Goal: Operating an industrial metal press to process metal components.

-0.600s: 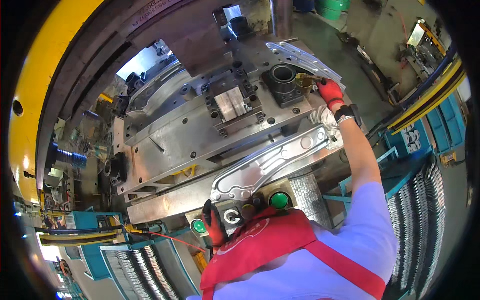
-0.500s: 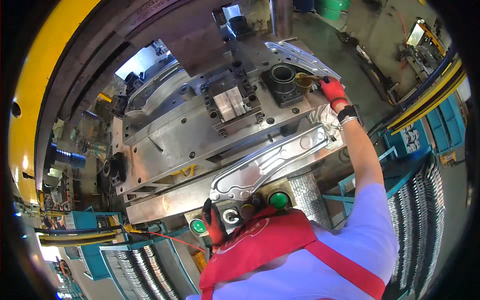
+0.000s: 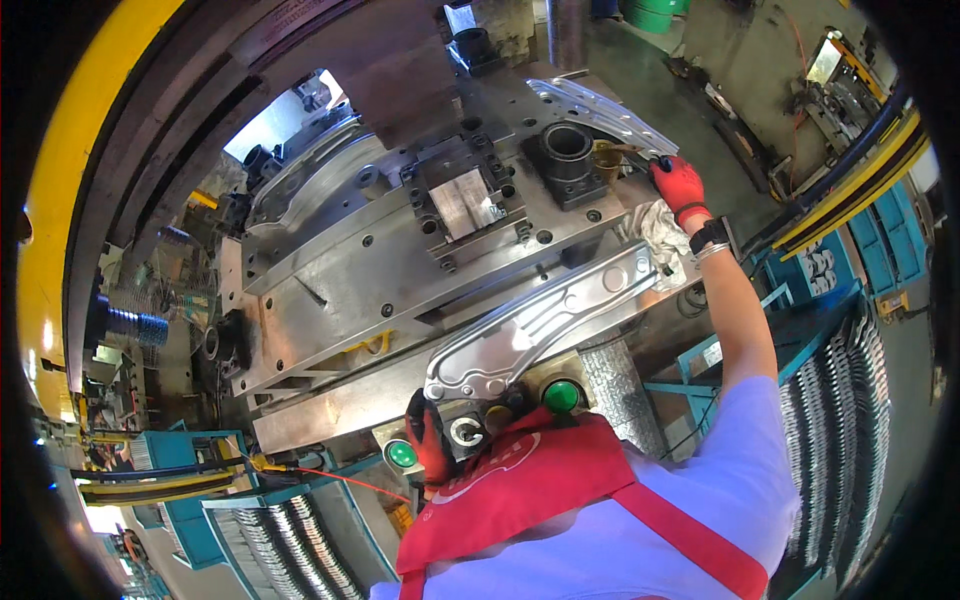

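Observation:
My left hand (image 3: 430,445), in a red and black glove, grips the near left end of a long stamped metal panel (image 3: 540,325). The panel slants up to the right along the front edge of the press die (image 3: 330,290). Out at the right, my red-gloved right hand (image 3: 680,187) is closed near the outer end of a brush-like handle (image 3: 625,148). That handle rests in a small brass-coloured cup (image 3: 606,158) beside a round die post (image 3: 567,150). What the right fingers hold is hidden. Another stamped panel (image 3: 600,112) lies just beyond them.
A crumpled white rag (image 3: 658,235) lies by the panel's far end. Green push buttons (image 3: 562,396) sit on the control box before me. Blue racks hold several stacked metal parts (image 3: 840,430) at the right and more stacked parts (image 3: 285,540) at the lower left. A yellow press frame (image 3: 55,230) rises at the left.
My right hand has shifted slightly right, and its fingers sit farther from the cup. The left hand and the panel's near end have moved a little to the right in view.

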The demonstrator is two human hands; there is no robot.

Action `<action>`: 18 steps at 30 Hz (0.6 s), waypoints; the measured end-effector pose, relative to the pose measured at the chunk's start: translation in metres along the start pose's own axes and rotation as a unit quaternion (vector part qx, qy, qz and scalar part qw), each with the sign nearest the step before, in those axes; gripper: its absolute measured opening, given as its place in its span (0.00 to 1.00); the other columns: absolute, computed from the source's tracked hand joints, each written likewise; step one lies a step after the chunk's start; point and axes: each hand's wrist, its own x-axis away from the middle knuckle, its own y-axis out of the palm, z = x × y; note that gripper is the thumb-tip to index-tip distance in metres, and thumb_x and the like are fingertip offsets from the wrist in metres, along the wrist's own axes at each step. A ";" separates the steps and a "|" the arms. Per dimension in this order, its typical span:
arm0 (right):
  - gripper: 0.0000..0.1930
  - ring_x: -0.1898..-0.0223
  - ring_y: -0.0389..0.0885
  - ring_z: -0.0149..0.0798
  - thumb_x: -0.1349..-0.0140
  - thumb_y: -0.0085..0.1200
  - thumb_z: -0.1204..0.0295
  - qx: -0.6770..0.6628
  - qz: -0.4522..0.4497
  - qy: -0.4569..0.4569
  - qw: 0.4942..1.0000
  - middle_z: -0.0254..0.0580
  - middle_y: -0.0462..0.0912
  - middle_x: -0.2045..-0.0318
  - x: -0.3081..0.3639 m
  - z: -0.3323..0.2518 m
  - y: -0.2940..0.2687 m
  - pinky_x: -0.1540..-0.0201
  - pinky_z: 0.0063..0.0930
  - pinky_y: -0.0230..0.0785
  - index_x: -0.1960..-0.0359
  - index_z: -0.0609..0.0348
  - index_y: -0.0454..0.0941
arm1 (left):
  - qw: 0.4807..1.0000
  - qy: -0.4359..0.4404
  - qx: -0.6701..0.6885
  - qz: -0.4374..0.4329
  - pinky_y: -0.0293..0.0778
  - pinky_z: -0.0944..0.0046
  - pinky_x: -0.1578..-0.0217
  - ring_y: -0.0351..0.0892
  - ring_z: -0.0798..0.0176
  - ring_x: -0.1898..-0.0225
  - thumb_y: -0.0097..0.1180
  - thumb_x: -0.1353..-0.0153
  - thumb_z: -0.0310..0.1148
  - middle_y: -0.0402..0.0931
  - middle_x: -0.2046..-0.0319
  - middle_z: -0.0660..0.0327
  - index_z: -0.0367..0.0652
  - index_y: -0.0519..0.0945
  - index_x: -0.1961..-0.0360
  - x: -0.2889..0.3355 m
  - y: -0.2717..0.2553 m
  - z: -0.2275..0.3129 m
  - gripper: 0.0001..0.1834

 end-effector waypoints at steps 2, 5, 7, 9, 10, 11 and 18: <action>0.18 0.61 0.76 0.54 0.45 0.48 0.55 0.001 0.019 -0.010 1.000 0.53 0.79 0.65 0.003 -0.002 -0.003 0.58 0.42 0.67 0.67 0.58 0.78 | 0.985 0.073 -0.155 -0.010 0.57 0.62 0.43 0.62 0.57 0.42 0.42 0.36 0.29 0.64 0.45 0.50 0.33 0.65 0.45 0.001 -0.003 0.003 0.19; 0.18 0.64 0.77 0.54 0.45 0.48 0.54 -0.089 -0.036 0.016 0.995 0.51 0.80 0.71 0.005 0.001 -0.007 0.61 0.41 0.67 0.69 0.58 0.78 | 0.952 0.139 -0.270 -0.039 0.57 0.63 0.43 0.62 0.58 0.43 0.42 0.36 0.29 0.64 0.44 0.51 0.34 0.66 0.45 0.002 -0.004 0.007 0.19; 0.17 0.71 0.78 0.50 0.45 0.50 0.56 -0.127 -0.005 0.045 0.991 0.49 0.80 0.76 0.004 0.006 -0.005 0.67 0.39 0.68 0.72 0.60 0.78 | 0.981 0.084 -0.171 -0.025 0.57 0.63 0.43 0.63 0.59 0.43 0.42 0.36 0.29 0.64 0.44 0.52 0.34 0.66 0.45 0.000 -0.002 0.008 0.19; 0.16 0.77 0.78 0.46 0.44 0.51 0.59 -0.263 0.014 0.101 0.959 0.46 0.79 0.79 0.004 0.014 -0.001 0.73 0.36 0.67 0.74 0.61 0.77 | 0.995 -0.043 0.084 0.015 0.57 0.64 0.42 0.63 0.60 0.43 0.42 0.36 0.29 0.64 0.44 0.53 0.35 0.66 0.45 -0.004 0.001 0.006 0.19; 0.14 0.79 0.77 0.43 0.44 0.51 0.60 -0.371 0.009 0.145 0.917 0.44 0.79 0.80 0.004 0.020 0.002 0.76 0.34 0.67 0.75 0.61 0.77 | 0.996 -0.044 0.070 0.029 0.60 0.64 0.44 0.65 0.61 0.45 0.42 0.36 0.31 0.66 0.46 0.54 0.35 0.67 0.46 -0.006 0.002 0.006 0.19; 0.13 0.82 0.77 0.40 0.44 0.52 0.62 -0.461 0.013 0.218 0.860 0.42 0.78 0.81 0.002 0.024 0.005 0.79 0.32 0.66 0.76 0.61 0.76 | 0.997 -0.031 0.064 0.033 0.62 0.64 0.45 0.66 0.61 0.46 0.43 0.35 0.33 0.67 0.49 0.55 0.35 0.67 0.46 -0.007 0.003 0.005 0.19; 0.13 0.75 0.77 0.36 0.38 0.46 0.61 -0.692 -0.013 0.205 0.692 0.41 0.80 0.72 0.020 0.044 -0.006 0.71 0.30 0.72 0.63 0.57 0.75 | 0.992 0.061 -0.107 0.000 0.65 0.64 0.48 0.69 0.61 0.48 0.45 0.36 0.34 0.70 0.52 0.55 0.36 0.68 0.47 -0.005 -0.003 0.004 0.19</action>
